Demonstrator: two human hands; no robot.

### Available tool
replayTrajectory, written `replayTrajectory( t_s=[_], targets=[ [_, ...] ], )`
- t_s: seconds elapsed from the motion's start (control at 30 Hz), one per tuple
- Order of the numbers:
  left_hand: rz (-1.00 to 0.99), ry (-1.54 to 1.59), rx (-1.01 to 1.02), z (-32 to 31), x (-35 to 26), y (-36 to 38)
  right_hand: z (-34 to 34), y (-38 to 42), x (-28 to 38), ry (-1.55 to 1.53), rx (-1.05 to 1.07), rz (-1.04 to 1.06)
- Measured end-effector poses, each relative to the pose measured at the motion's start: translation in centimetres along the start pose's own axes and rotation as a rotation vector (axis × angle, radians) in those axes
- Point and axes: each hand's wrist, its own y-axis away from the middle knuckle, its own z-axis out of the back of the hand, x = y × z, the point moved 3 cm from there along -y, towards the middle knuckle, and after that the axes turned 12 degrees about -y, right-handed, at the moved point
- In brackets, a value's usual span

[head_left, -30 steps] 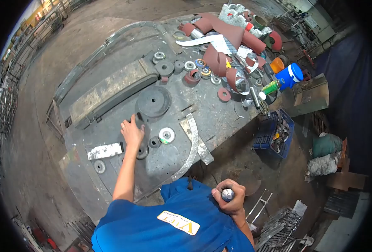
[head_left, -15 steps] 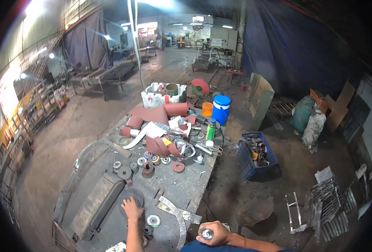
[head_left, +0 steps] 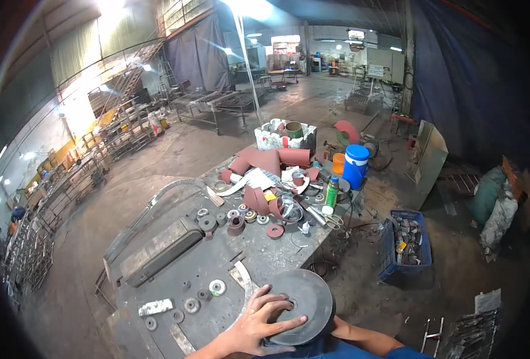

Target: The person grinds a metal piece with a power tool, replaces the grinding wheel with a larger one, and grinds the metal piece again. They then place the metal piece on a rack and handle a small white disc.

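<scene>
My left hand point(head_left: 271, 320) lies over a large dark grey round disc point(head_left: 309, 293), its fingers spread across the face near the centre hole and its thumb at the lower edge. The disc is held up in front of my body, beyond the table's near right edge. Behind it is my right hand point(head_left: 340, 328); only the wrist side shows, and its fingers and anything in them are hidden. A curved metal strip point(head_left: 245, 281) lies on the table left of the disc. Near it are a white-and-green ringed disc point(head_left: 217, 288) and a small round wheel point(head_left: 192, 305).
The grey table point(head_left: 247, 245) bears a long metal box point(head_left: 162, 251), red-brown abrasive rolls point(head_left: 262, 161), a green bottle point(head_left: 332, 191) and a blue jug point(head_left: 355, 167). A blue crate point(head_left: 405, 245) of scraps stands on the floor at right, with metal pieces point(head_left: 471, 332) lower right.
My left hand has lifted the dark disc off the table and brought it right, in front of my right hand, which gripped a metal cylinder earlier. The view has turned left.
</scene>
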Motion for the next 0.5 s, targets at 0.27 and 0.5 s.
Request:
replayTrajectory(
  t_s=[0.27, 0.5],
  targets=[
    [0.515, 0.221, -0.661, -8.2, 3.0, 5.1, 6.4, 3.6, 0.1, -0.151, 0.053, 0.139],
    [0.953, 0.532, -0.150, -27.7, 2.3, 8.1, 18.7, 17.9, -3.5, -0.341, 0.059, 0.113]
  ],
)
